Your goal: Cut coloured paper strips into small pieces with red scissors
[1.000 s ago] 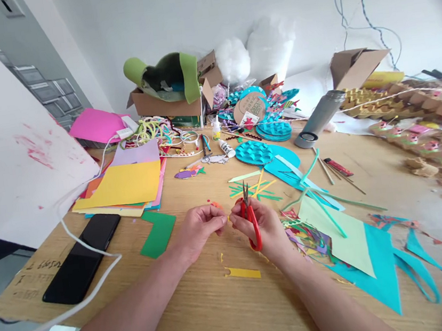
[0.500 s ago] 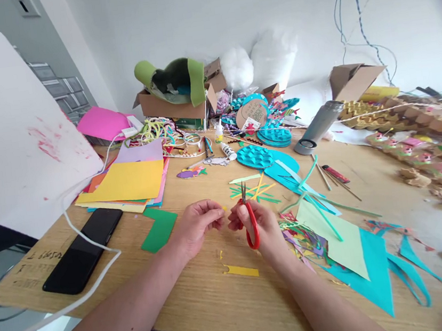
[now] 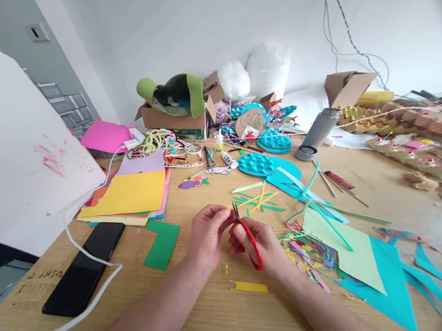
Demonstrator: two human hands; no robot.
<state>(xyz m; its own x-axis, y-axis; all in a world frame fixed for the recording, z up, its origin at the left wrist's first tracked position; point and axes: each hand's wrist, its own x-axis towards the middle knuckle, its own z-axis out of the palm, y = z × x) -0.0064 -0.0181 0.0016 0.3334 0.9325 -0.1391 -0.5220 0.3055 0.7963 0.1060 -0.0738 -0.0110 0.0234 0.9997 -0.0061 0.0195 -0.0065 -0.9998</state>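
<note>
My right hand [image 3: 254, 239] is closed on the red-handled scissors [image 3: 254, 250], whose blades point up and away. Beside the blades, my left hand [image 3: 212, 231] pinches something too small to make out. In the earlier view a tiny yellow bit shows at its fingertips. A yellow paper strip [image 3: 251, 287] with a notched end lies on the table just below my hands. Beyond the scissors are thin green and yellow paper strips [image 3: 263, 197]. A green paper piece [image 3: 161, 245] lies left of my left hand.
At left are a black phone [image 3: 83, 271], a white cable [image 3: 94, 251] and stacked coloured paper [image 3: 136, 193]. A grey flask [image 3: 317, 135] leans at the back right. Paper scraps [image 3: 310, 256] and blue sheets [image 3: 393, 273] lie at right. Glue bottles [image 3: 229, 159] are behind.
The view has tilted up slightly. My hands have drawn closer together, and the scissor blades now stand right beside my left fingertips.
</note>
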